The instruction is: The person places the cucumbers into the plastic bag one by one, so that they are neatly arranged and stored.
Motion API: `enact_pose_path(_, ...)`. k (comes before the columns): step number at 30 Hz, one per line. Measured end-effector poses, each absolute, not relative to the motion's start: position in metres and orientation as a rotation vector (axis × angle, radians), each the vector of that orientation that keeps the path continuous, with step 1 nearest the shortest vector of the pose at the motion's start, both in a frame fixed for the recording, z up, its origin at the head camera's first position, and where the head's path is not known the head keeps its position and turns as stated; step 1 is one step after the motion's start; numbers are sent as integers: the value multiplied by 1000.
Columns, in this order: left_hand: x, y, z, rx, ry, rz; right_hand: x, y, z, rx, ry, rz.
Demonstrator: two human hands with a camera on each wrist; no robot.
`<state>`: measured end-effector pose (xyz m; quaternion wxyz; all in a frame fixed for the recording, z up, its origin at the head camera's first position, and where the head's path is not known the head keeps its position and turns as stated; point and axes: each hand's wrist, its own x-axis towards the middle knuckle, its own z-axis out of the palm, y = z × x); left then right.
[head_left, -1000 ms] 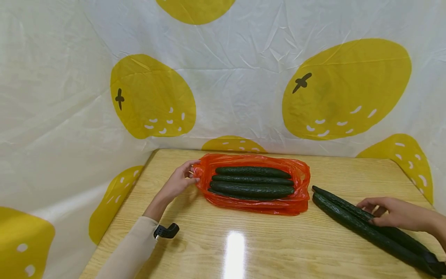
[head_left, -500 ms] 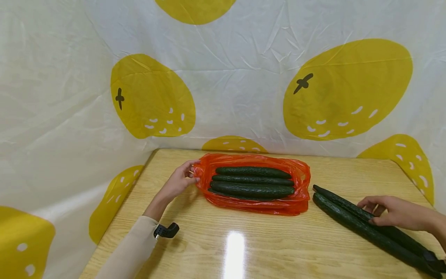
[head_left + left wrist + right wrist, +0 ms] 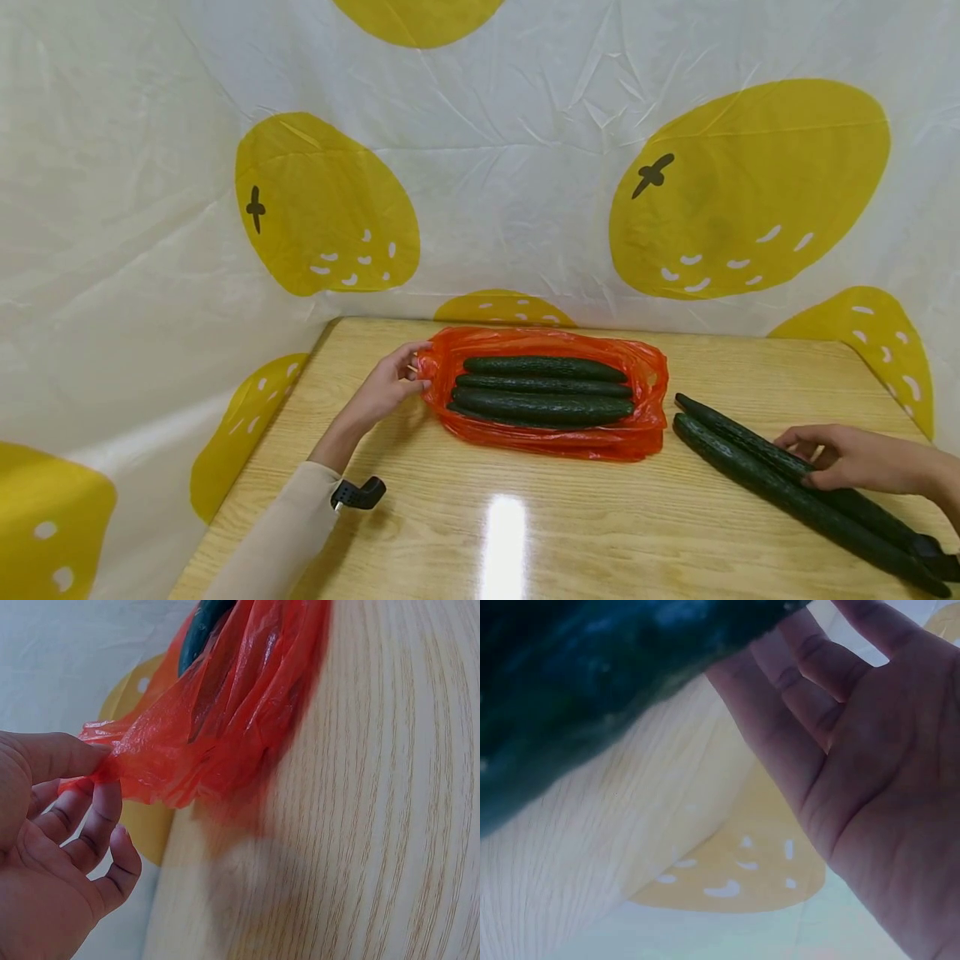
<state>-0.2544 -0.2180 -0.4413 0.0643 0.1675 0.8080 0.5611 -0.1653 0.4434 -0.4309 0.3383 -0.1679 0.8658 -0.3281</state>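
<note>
Between thumb and fingertips, my left hand (image 3: pixel 382 387) pinches the gathered left end of a red plastic bag (image 3: pixel 540 447). The left wrist view shows the thin film (image 3: pixel 202 761) caught there, with the other fingers curled loosely. Several dark green cucumbers (image 3: pixel 543 408) lie side by side in the bag's wide opening. At the right, my right hand (image 3: pixel 862 458) holds the farther of two long cucumbers (image 3: pixel 738 432) around its middle. The nearer cucumber (image 3: pixel 727 462) lies right alongside it. Up close, the held cucumber (image 3: pixel 592 690) fills the right wrist view's upper left; the thumb is hidden there.
Everything lies on a light wooden table (image 3: pixel 600 517). A white cloth with yellow fruit prints (image 3: pixel 517 208) hangs behind and at the left. On the left wrist sits a black strap mount (image 3: pixel 360 493); another dark mount (image 3: pixel 937 558) overlaps the cucumbers' near ends.
The cucumber in my right hand has shifted slightly away from the nearer one, widening the gap at their far ends. My left hand and the bag stay in place.
</note>
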Motion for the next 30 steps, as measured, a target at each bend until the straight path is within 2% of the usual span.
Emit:
enact_pose_path(19,-254,-216,-439,509,2457,1682,-158,451,-428,-667,2358,-857)
enact_pose_path(30,-254,-219,-440,517,2442,1703,-164,442,-414,-550,2451,-748)
